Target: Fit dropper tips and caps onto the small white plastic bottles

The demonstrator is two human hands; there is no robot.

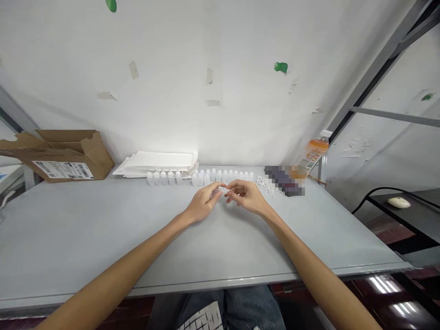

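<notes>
Over the middle of the table, my left hand (203,201) is closed around a small white bottle (222,190), which lies tilted between both hands. The fingertips of my right hand (244,195) pinch at the bottle's right end; a small white piece seems to be there, too small to make out. Behind my hands stand several small white bottles (201,178) in rows. Another row of bottles (164,178) on the left has thin pieces on top. Small white pieces (269,185) lie in a loose pile right of the bottles.
A stack of white sheets (158,162) lies against the wall, with an open cardboard box (65,156) to its left. At the back right are a blurred dark object (283,181) and an orange drink bottle (315,151). The table's front edge (220,282) runs below my forearms.
</notes>
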